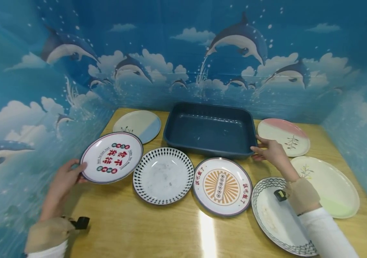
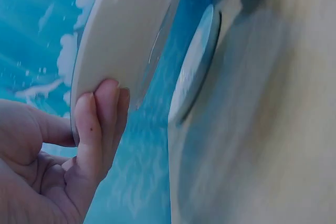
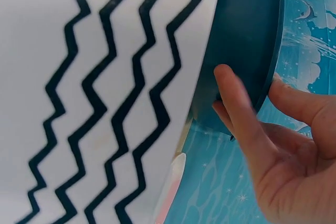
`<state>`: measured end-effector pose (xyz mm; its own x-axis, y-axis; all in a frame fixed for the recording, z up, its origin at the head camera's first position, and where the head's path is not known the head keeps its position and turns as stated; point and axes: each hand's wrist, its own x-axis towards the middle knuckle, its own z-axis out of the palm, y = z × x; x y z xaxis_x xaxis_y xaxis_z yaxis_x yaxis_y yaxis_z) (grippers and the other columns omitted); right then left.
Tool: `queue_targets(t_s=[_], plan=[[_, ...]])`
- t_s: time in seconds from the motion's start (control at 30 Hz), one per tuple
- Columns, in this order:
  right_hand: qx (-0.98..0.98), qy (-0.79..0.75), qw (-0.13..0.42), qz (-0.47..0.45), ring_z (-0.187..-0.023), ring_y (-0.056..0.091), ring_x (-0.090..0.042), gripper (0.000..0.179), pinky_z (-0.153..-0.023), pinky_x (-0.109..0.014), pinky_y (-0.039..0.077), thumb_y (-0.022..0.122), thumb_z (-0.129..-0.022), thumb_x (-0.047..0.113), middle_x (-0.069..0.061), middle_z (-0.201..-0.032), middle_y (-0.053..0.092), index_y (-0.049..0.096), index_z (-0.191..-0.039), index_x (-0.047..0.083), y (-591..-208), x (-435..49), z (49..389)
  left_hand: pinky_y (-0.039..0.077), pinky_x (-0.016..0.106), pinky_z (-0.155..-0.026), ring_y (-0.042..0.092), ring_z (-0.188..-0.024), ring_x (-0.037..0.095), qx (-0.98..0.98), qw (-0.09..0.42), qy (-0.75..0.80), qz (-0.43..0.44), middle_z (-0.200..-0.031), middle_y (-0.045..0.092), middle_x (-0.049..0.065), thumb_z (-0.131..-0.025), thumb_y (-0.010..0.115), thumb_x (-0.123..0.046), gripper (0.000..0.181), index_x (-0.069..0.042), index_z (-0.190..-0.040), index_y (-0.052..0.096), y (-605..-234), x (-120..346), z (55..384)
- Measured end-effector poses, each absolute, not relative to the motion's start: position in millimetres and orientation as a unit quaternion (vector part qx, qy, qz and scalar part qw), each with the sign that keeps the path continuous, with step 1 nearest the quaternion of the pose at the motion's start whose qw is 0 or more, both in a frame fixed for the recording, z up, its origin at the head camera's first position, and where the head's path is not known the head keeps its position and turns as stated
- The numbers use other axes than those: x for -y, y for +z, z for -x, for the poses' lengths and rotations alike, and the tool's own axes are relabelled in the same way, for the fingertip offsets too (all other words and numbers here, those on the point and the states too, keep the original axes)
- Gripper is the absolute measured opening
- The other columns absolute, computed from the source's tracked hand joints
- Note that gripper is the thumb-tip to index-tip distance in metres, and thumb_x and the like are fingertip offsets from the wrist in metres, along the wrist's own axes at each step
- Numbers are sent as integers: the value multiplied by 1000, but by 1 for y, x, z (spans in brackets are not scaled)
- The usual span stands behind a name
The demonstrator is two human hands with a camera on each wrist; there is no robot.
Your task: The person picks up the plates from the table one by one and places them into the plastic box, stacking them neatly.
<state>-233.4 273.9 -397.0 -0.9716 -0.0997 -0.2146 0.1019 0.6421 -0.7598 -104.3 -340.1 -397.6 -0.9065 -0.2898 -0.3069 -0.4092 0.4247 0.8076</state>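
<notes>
My left hand (image 1: 63, 181) pinches the left rim of a round white plate (image 1: 101, 157) with red and green characters. In the left wrist view, the thumb lies over the rim, several fingers support the pale underside (image 2: 128, 35), and a gap separates it from the table. At the right end of a deep dark blue rectangular baking dish (image 1: 207, 149), my right hand (image 1: 272, 154) grips the wall. The right wrist view has the thumb at the dish's rim (image 3: 278, 51) and the fingers against its outer side. Inside the dish there are no objects.
Left to right in front of the dish lie a diamond-rimmed plate (image 1: 164, 179), a sunburst plate (image 1: 204, 195) and a zigzag-rimmed plate (image 1: 268, 215). A blue-and-cream plate (image 1: 141, 120) sits back left; pink (image 1: 278, 130) and green-edged (image 1: 332, 186) ones lie right. Dolphin-print walls enclose the wooden table (image 1: 138, 229).
</notes>
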Motion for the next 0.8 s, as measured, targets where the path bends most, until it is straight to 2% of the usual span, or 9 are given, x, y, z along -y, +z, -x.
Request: queue_targets(t_s=[0.4,0.57,0.67,0.8], plan=[[-908,-404,109,2,-89,75,-34,68,-73,-42,64,61,-103,17,-36,-143,46,24,-159,3,-399,-275,233,56,20,-58,61,-59,2,-832,38,537,131,-70,60,-9,-109,44,-21,39,11,-131,45,-381,282,156],[-931,-347,108,9,-92,73,-37,68,-77,-46,63,62,-103,23,-36,-144,47,27,-158,3,-392,-275,235,56,20,-58,61,-59,3,-834,34,541,108,-72,60,-5,-109,45,-20,34,10,-127,47,-374,258,174],[-957,-278,78,21,-108,66,-45,69,-88,-54,57,62,-103,30,-36,-144,47,32,-156,-1,-386,-272,236,57,21,-59,62,-58,4,-830,34,549,92,-73,61,-2,-109,46,-18,32,9,-125,48,-371,241,184],[-972,-232,30,34,-128,49,-52,68,-99,-63,47,58,-104,37,-34,-147,44,36,-154,-3,-376,-262,235,57,22,-59,60,-58,5,-821,39,565,70,-76,61,2,-108,46,-15,29,9,-122,48,-367,217,197]])
